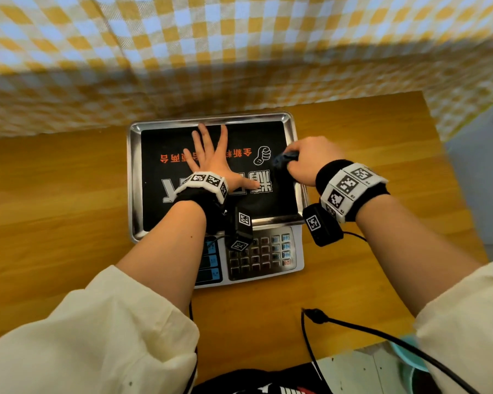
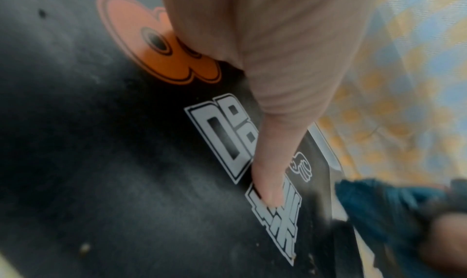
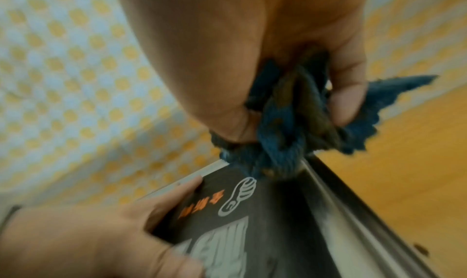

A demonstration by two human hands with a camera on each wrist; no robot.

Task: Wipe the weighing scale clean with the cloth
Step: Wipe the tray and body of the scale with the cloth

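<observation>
The weighing scale [image 1: 135,177] sits mid-table: a steel pan with a black printed mat [image 1: 165,217] and a keypad [image 1: 259,254] at its near edge. My left hand [image 1: 211,157] lies flat on the mat with fingers spread, its thumb [image 2: 270,184] pressing on the white lettering. My right hand [image 1: 310,160] grips a bunched dark blue cloth [image 1: 283,160] and holds it down at the mat's right edge by the steel rim. In the right wrist view the cloth [image 3: 278,140] bulges out between curled fingers [image 3: 346,100] and touches the pan's corner [image 3: 326,184].
The scale stands on an orange-brown wooden table [image 1: 54,209]. A yellow-and-white checked fabric [image 1: 239,52] hangs right behind it. A black cable [image 1: 353,328] trails over the table's near right part. Small crumbs [image 2: 84,248] lie on the mat.
</observation>
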